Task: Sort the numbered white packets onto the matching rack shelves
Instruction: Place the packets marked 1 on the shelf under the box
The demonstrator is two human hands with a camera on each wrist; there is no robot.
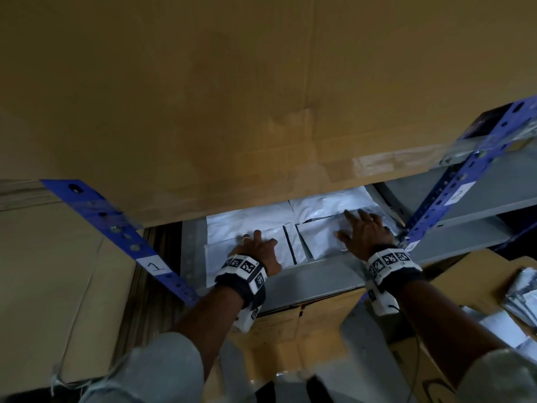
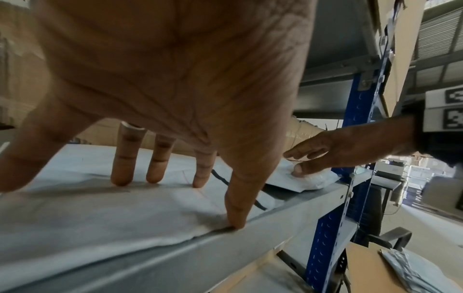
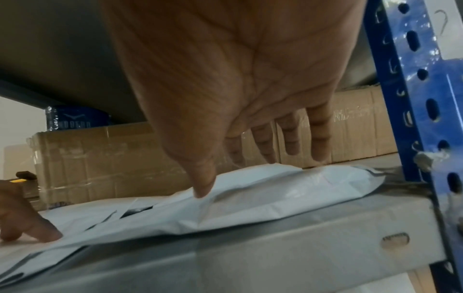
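Observation:
Several white packets lie flat on a grey rack shelf (image 1: 319,274). My left hand (image 1: 255,244) rests on the front left packet (image 1: 220,257), fingers spread and straight; the left wrist view shows the fingertips (image 2: 122,178) pressing its surface (image 2: 75,208). A black stroke (image 1: 290,245) marks that packet's right side. My right hand (image 1: 363,231) lies on the front right packet (image 1: 316,237). In the right wrist view its thumb (image 3: 203,190) touches the puffy packet (image 3: 275,194) and the fingers reach over its far side. More packets (image 1: 325,205) lie behind.
A large cardboard sheet (image 1: 203,112) hangs low over the shelf. Blue uprights stand at both sides, labelled 1 (image 1: 155,267) and 2 (image 1: 457,194). Loose packets (image 1: 520,295) lie on cardboard at the lower right. Cardboard boxes (image 3: 100,158) stand behind the shelf.

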